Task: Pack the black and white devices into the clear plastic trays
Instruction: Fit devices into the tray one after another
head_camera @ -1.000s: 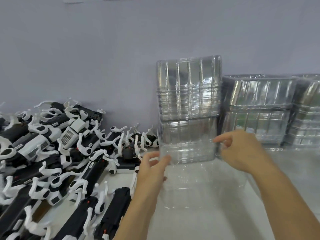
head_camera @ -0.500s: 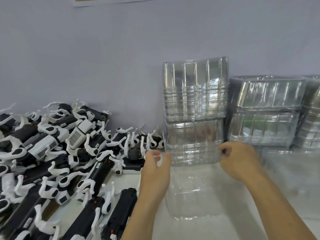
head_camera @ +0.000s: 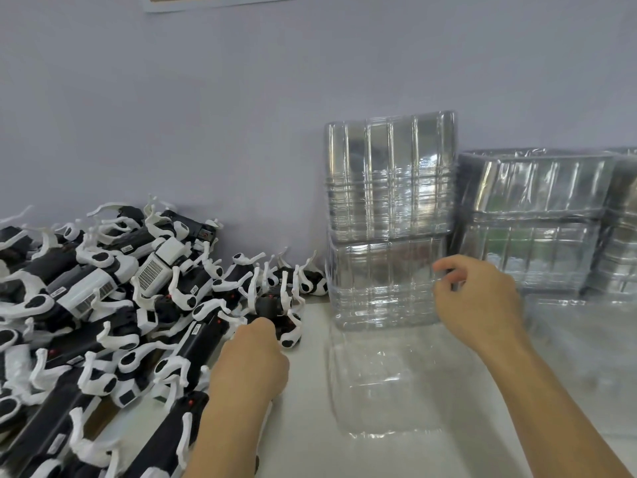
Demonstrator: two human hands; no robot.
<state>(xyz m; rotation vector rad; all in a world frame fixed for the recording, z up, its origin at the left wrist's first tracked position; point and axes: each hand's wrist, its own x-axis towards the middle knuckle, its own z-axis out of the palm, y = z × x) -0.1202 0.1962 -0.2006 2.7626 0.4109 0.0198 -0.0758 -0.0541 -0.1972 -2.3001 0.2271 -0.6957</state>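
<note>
Left hand (head_camera: 250, 360) knuckles-up at the edge of the device pile (head_camera: 103, 305); grip contents cannot be told. Right hand (head_camera: 479, 298) loosely curled, grasping nothing, beside the upright tray stack (head_camera: 389, 219). One clear tray (head_camera: 382, 384) lies flat on the desk (head_camera: 303, 443), unfilled.

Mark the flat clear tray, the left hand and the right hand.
flat clear tray (head_camera: 386, 384): head view, middle of its floor.
left hand (head_camera: 250, 363): head view, back of the hand.
right hand (head_camera: 482, 301): head view, back of the hand.
</note>
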